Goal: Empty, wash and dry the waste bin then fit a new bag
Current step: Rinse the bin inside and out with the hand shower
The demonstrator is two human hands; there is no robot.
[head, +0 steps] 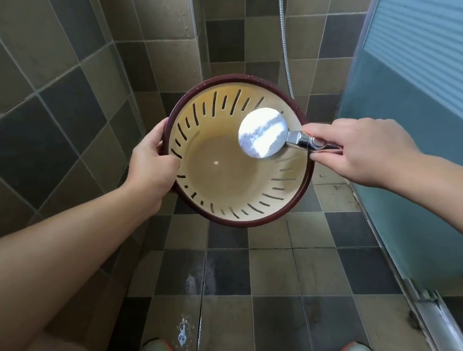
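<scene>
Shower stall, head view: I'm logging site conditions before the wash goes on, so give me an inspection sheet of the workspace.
Surface: tiled floor in mixed dark and tan squares, with wet patches and a white smear near the shoes.
Job's things: waste bin, slotted cream inside with a dark red rim, held up off the floor, no bag or rubbish visible inside; shower head over its opening.
Clutter: nothing seen.
Hands: left hand grips the bin rim; right hand grips the shower head's chrome handle.
Cables: metal shower hose hanging down the back wall.
Surroundings: tiled walls, frosted glass door at right with a metal floor track; two shoes at the bottom edge.
</scene>
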